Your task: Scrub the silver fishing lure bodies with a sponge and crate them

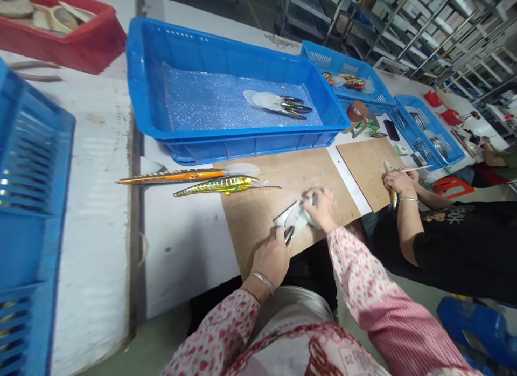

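My left hand point(273, 256) is closed round the tail end of a dark metallic fishing lure point(289, 234) at the near edge of a brown board point(262, 203). My right hand point(322, 206) is closed on the lure's clear lip end, pressing it against a clear plastic sheet point(287, 217); motion blurs the fingers. Two long lures lie left of my hands: an orange one point(173, 176) and a gold-green one point(220, 186).
A big blue crate point(226, 141) behind the board holds a few lures point(283, 104). Another blue crate point(28, 203) stands at the left, a red one point(81, 42) at the back left. On my right, another person's hands point(398, 183) hold a lure over a second board point(367, 171).
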{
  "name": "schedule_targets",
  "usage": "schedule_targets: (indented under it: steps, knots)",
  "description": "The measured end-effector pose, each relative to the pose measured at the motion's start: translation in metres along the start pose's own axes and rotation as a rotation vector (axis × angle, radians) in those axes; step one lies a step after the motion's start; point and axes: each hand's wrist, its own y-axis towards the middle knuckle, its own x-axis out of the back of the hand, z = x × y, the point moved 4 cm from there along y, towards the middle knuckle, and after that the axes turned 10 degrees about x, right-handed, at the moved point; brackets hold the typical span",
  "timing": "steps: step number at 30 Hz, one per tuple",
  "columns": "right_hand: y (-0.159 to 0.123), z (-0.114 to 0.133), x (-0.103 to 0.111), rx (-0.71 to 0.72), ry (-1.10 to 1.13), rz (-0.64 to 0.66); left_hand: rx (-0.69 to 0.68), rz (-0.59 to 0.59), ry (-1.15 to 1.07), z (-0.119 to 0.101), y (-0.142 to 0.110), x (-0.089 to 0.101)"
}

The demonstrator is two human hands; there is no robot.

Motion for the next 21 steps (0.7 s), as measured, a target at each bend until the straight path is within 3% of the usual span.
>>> schedule_targets:
  steps: [2, 7, 12, 17, 21]
  knots:
    - [0.001, -0.002, 0.002, -0.032, -0.04, -0.035, 0.009, 0.002, 0.0, 0.0, 0.0, 0.001]
    - [-0.003, 0.002, -0.005, 0.063, 0.068, 0.053, -0.007, 0.035, 0.007, -0.002, -0.001, 0.002]
    - [0.003, -0.007, 0.0, -0.057, -0.001, -0.044, 0.014, 0.034, 0.006, -0.001, 0.0, 0.003]
    - [-0.009, 0.005, -0.006, 0.107, 0.136, 0.05, -0.013, 0.041, 0.01, -0.001, 0.001, 0.003]
    - [0.002, -0.008, -0.002, -0.026, 0.068, -0.025, 0.002, 0.038, 0.018, 0.001, 0.001, 0.003]
